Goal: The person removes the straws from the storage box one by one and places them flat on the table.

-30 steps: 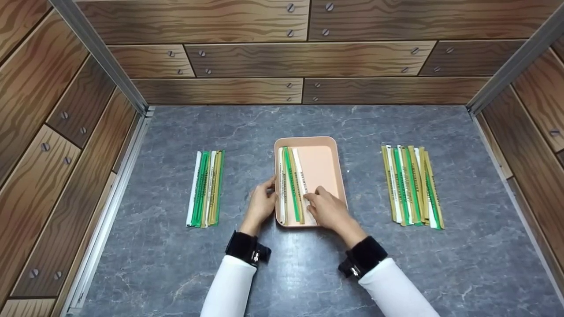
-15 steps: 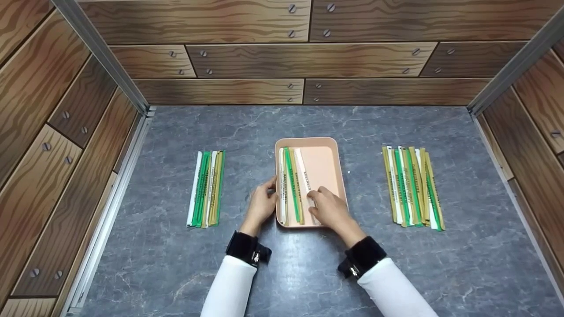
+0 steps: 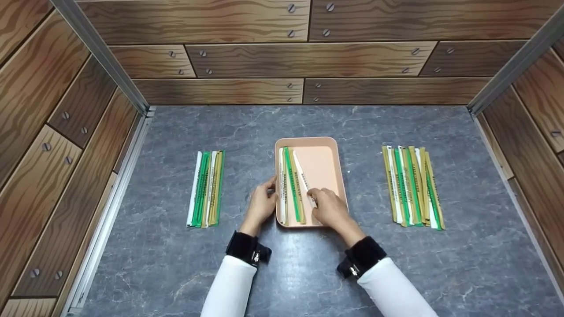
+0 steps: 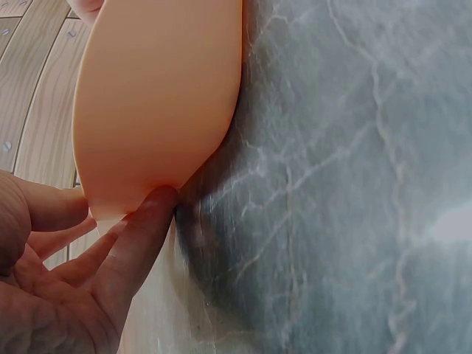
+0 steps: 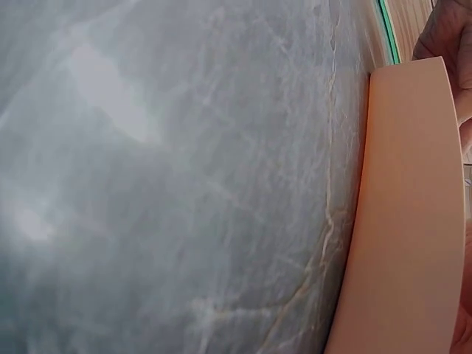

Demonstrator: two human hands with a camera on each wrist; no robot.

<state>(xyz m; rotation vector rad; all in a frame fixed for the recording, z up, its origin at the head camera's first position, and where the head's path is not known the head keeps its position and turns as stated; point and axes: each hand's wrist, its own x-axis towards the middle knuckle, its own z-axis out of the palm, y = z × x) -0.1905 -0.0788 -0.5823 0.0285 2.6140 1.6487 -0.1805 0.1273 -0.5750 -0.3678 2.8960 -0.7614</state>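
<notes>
A shallow peach tray [image 3: 328,158] lies mid-table in the head view. Along its left side rest several slim wrapped straws in white, green [image 3: 291,182] and gold. My right hand [image 3: 330,207] reaches over the tray's near right part and pinches a white wrapped straw [image 3: 300,168], which slants with its far end to the left; its near end is mostly covered by the hand. At the tray's left wall my left hand [image 3: 262,204] holds the edge. In the left wrist view its thumb and fingers [image 4: 151,228] touch the outer wall of the tray [image 4: 162,88].
On the left lies a row of wrapped straws [image 3: 206,189] in white, green and gold. A wider row of wrapped straws [image 3: 412,187] lies on the right. Wood-patterned panels [image 3: 246,90] border the grey marbled table [image 3: 299,281] at the back and both sides.
My right hand has shifted slightly right, and its fingers have closed on the white wrapped straw. That straw now slants more, its far end swung a little left. My left hand stays in place.
</notes>
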